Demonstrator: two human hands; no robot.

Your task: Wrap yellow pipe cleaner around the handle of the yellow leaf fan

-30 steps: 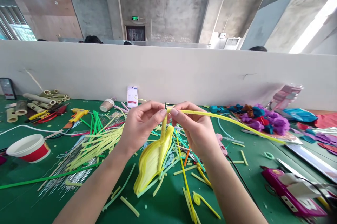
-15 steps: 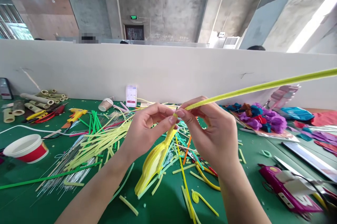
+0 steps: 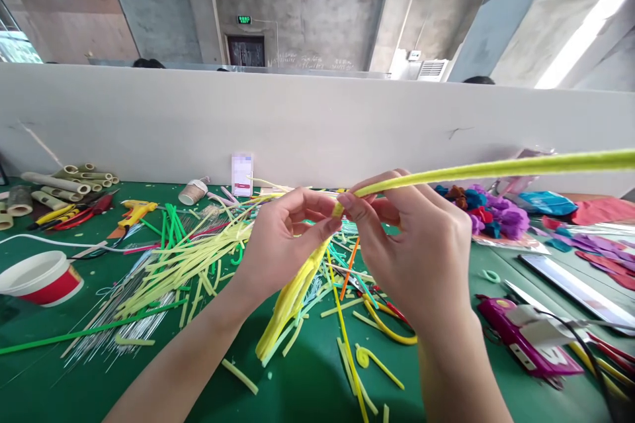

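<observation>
Between both hands, over the middle of the table, is a piece shaped from yellow pipe cleaners (image 3: 292,294), hanging down with its narrow top end upward. My left hand (image 3: 292,237) pinches that narrow end between thumb and fingertips. My right hand (image 3: 407,237) pinches a long yellow-green pipe cleaner (image 3: 496,167) where it meets the same end; its free length runs out to the right edge of the view. A short yellow wrap shows between the fingertips. Part of the hanging piece is hidden behind my left hand.
The green table (image 3: 297,396) carries a pile of pipe cleaners (image 3: 198,257), thin wires (image 3: 133,324), a paper cup (image 3: 42,277), a glue gun (image 3: 136,212) and bamboo tubes (image 3: 69,183). At right are a magenta power strip (image 3: 526,337), a phone (image 3: 578,290) and purple petals (image 3: 508,218). A white partition (image 3: 307,125) stands behind.
My right hand has turned, and the long pipe cleaner's free length now lies flatter. The hanging yellow piece has turned so its pale inner side no longer shows. The camera view has shifted slightly.
</observation>
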